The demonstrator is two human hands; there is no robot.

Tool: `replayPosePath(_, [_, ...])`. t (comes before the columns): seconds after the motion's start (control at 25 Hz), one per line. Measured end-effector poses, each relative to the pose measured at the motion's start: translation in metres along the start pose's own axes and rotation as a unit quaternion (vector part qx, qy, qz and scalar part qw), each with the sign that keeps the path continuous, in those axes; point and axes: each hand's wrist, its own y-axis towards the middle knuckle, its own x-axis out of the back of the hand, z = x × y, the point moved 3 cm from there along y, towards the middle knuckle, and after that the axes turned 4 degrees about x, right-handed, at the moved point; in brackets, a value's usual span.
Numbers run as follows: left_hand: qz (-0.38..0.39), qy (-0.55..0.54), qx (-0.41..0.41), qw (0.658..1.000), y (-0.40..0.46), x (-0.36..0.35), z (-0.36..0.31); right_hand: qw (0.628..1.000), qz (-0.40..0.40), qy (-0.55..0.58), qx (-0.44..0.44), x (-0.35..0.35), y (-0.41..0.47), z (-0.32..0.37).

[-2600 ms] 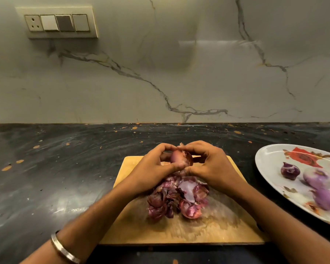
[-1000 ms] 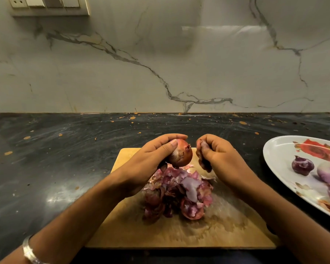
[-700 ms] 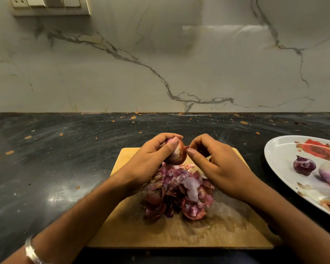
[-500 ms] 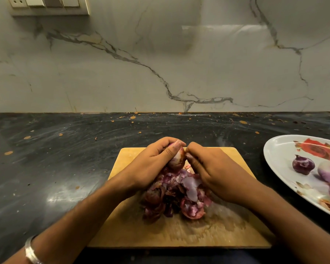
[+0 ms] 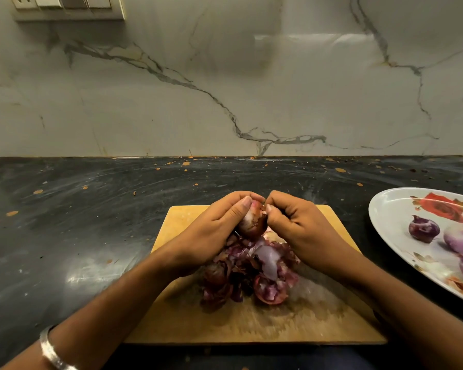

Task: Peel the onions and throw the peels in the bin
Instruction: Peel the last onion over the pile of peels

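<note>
A small red onion with part of its skin off is held above a wooden cutting board. My left hand wraps around its left side, thumb across the top. My right hand presses against the onion's right side, its thumb and fingertips pinched at the skin near the top. Under both hands a heap of purple onion peels lies on the board. No bin is in view.
A white oval plate with a flower print sits at the right edge and holds three peeled onions. The board lies on a dark, speckled stone counter. A marble wall with a switch panel stands behind.
A second ago my right hand was apart from the onion; it has come back against the onion's right side and pinches at the top. My left hand kept its hold throughout.
</note>
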Motion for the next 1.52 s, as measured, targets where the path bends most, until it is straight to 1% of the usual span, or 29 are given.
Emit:
replayPosePath(0.08, [0.006, -0.020, 0.001, 1.000, 0.000, 0.001, 0.001, 0.997, 0.010, 0.070, -0.026, 0.000, 0.001, -0.002])
replayPosePath(0.12, [0.009, -0.023, 0.000, 1.000, 0.000, 0.002, 0.002, 0.991, 0.015, 0.123, -0.038, -0.002, 0.001, -0.002])
replayPosePath(0.16, [0.012, -0.024, 0.000, 1.000, 0.001, 0.003, 0.002, 0.979, 0.019, 0.193, -0.062, -0.004, 0.002, -0.003])
replayPosePath(0.24, [0.018, -0.033, 0.004, 0.999, 0.001, 0.003, 0.003, 0.938, 0.018, 0.323, -0.124, -0.004, 0.002, -0.005])
replayPosePath(0.28, [0.016, -0.038, 0.007, 0.999, 0.001, 0.003, 0.003, 0.928, 0.022, 0.342, -0.143, -0.003, 0.002, -0.006])
replayPosePath(0.32, [0.008, -0.040, 0.010, 0.999, 0.002, 0.004, 0.003, 0.942, 0.027, 0.301, -0.145, 0.000, 0.002, -0.008])
replayPosePath(0.4, [-0.020, -0.042, 0.015, 0.999, 0.003, 0.006, 0.003, 0.993, 0.030, 0.084, -0.083, 0.005, 0.000, -0.010])
replayPosePath(0.44, [-0.033, -0.047, 0.019, 0.998, 0.003, 0.007, 0.003, 0.998, 0.028, -0.016, -0.046, 0.007, -0.001, -0.010])
replayPosePath(0.48, [-0.044, -0.050, 0.024, 0.998, 0.004, 0.008, 0.003, 0.997, 0.032, -0.075, -0.016, 0.008, -0.003, -0.009])
replayPosePath(0.56, [-0.058, -0.046, 0.036, 0.997, 0.004, 0.009, 0.003, 0.990, 0.057, -0.127, 0.024, 0.008, -0.006, -0.007])
replayPosePath(0.64, [-0.062, -0.044, 0.051, 0.996, 0.004, 0.009, 0.004, 0.984, 0.078, -0.156, 0.038, 0.005, -0.007, -0.006])
replayPosePath(0.72, [-0.067, -0.041, 0.059, 0.995, 0.004, 0.008, 0.006, 0.991, 0.045, -0.122, 0.030, 0.009, -0.006, -0.003])
replayPosePath(0.8, [-0.065, -0.028, 0.056, 0.996, 0.004, 0.008, 0.005, 0.999, -0.007, -0.040, 0.007, 0.015, -0.005, -0.001])
replayPosePath(0.84, [-0.061, -0.016, 0.051, 0.997, 0.003, 0.007, 0.005, 1.000, -0.017, -0.024, 0.004, 0.016, -0.004, 0.000])
replayPosePath(0.92, [-0.047, 0.004, 0.039, 0.998, 0.003, 0.004, 0.005, 0.999, -0.004, -0.048, 0.022, 0.012, -0.005, 0.005])
replayPosePath(1.0, [-0.035, 0.009, 0.029, 0.999, 0.002, 0.000, 0.004, 0.997, 0.027, -0.067, 0.032, 0.004, -0.004, 0.005])
replayPosePath(1.08, [-0.031, 0.015, 0.024, 0.999, 0.002, -0.001, 0.003, 0.998, 0.046, -0.045, 0.025, 0.001, -0.003, 0.003])
replayPosePath(1.16, [-0.023, 0.025, 0.013, 0.999, 0.001, 0.000, 0.002, 0.999, 0.040, 0.015, 0.003, -0.001, -0.003, 0.000])
replayPosePath(1.24, [-0.010, 0.022, 0.003, 1.000, 0.000, 0.001, 0.001, 0.993, 0.020, 0.109, -0.035, 0.000, -0.004, -0.002])
replayPosePath(1.32, [-0.005, 0.000, 0.001, 1.000, 0.000, 0.000, 0.000, 0.974, 0.016, 0.210, -0.082, 0.000, -0.003, -0.005])
replayPosePath(1.36, [-0.008, -0.013, 0.003, 1.000, 0.001, 0.001, 0.001, 0.966, 0.020, 0.240, -0.098, 0.000, -0.002, -0.007])
replayPosePath(1.44, [-0.019, -0.024, 0.009, 1.000, 0.001, 0.002, 0.001, 0.965, 0.026, 0.237, -0.107, 0.001, 0.001, -0.012])
replayPosePath(1.48, [-0.026, -0.021, 0.012, 0.999, 0.001, 0.003, 0.001, 0.974, 0.027, 0.203, -0.101, 0.003, 0.001, -0.013])
replayPosePath(1.52, [-0.036, -0.017, 0.016, 0.999, 0.002, 0.005, 0.001, 0.985, 0.030, 0.145, -0.083, 0.005, 0.000, -0.015])
